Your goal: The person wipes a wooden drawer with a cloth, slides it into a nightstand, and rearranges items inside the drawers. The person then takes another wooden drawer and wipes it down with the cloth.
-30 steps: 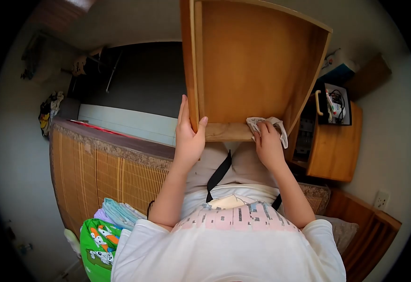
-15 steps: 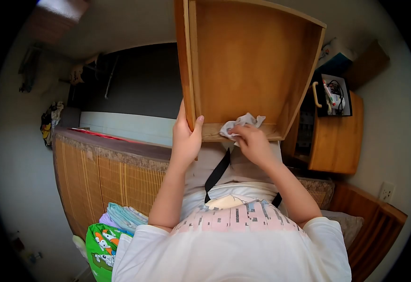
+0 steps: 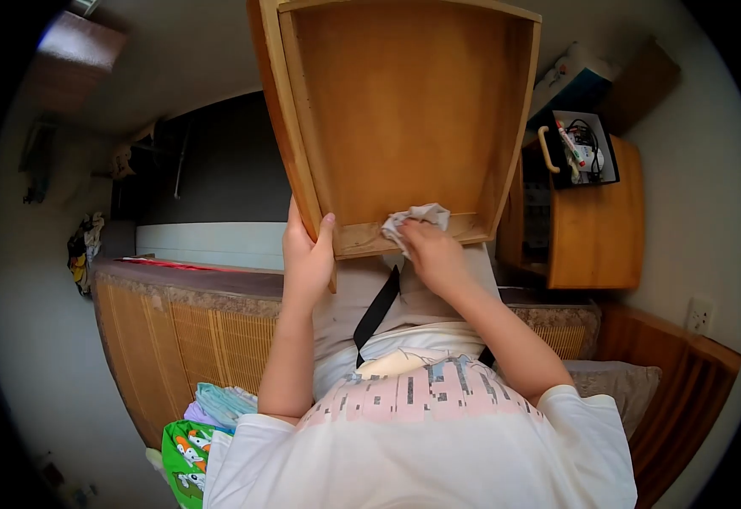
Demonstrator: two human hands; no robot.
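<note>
Drawer (image 3: 413, 110) sits clasped in the left hand (image 3: 307, 259), thumb upright; right hand (image 3: 438, 256), angled inward, pinches cloth (image 3: 428, 215).

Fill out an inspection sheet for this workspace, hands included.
Surface: no worktop under the job; wooden drawer is held above the lap, beyond the near edge of the woven mat.
Job's things: drawer tipped open side toward the wearer; pale cloth bunched at its near wall.
Clutter: clothes and green cartoon fabric piled at left; pens in black box.
Hands: left hand grips the drawer's left side; right hand holds the cloth.
Cables: dark cable looped in the box.
Surroundings: wooden cabinet and wall socket at right.
</note>
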